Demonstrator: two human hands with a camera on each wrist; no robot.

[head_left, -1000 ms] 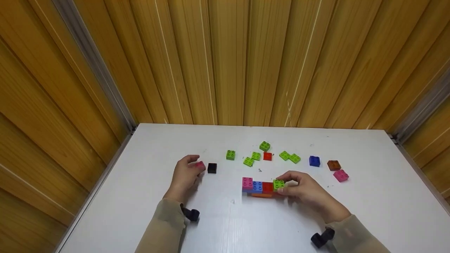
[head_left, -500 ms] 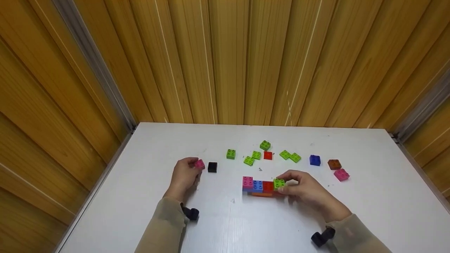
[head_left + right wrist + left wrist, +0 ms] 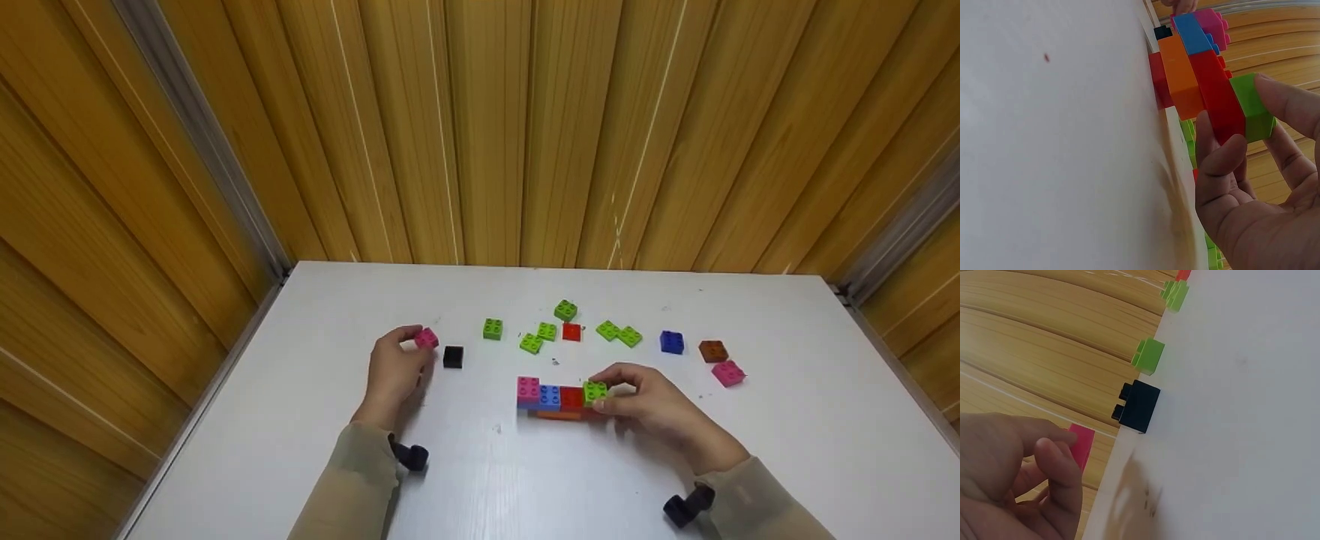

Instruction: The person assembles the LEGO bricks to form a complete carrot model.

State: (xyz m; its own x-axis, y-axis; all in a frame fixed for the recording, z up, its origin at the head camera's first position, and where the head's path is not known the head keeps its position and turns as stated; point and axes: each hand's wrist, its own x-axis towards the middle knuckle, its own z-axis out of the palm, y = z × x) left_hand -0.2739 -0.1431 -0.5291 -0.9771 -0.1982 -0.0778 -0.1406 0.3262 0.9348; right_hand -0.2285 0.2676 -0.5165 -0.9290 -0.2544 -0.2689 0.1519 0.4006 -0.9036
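Observation:
In my left hand [image 3: 394, 371] I hold a loose pink building brick [image 3: 426, 338], its studs facing up, pinched at the fingertips. The left wrist view shows the pink brick [image 3: 1082, 445] partly hidden by finger and thumb. My right hand [image 3: 649, 401] grips the right end of a stepped stack of bricks. At that end a green brick [image 3: 1252, 107] sits on a long red brick [image 3: 1216, 95], with fingers at both. Further along are a blue brick [image 3: 1192, 34], a pink brick [image 3: 1212, 27] on top of it, an orange brick [image 3: 1180, 76] underneath and a red brick [image 3: 1159, 79] lowest.
A black brick [image 3: 453, 357] lies just right of my left hand. Several green bricks [image 3: 492, 328] and a red one [image 3: 571, 331] are scattered behind the stack. Dark blue [image 3: 672, 342], brown [image 3: 713, 350] and pink [image 3: 728, 373] bricks lie at the right of the white table [image 3: 480, 487].
My left hand has shifted the pink brick slightly away from me, and the brick has turned so more of its top shows. The right hand and the stack stay in place.

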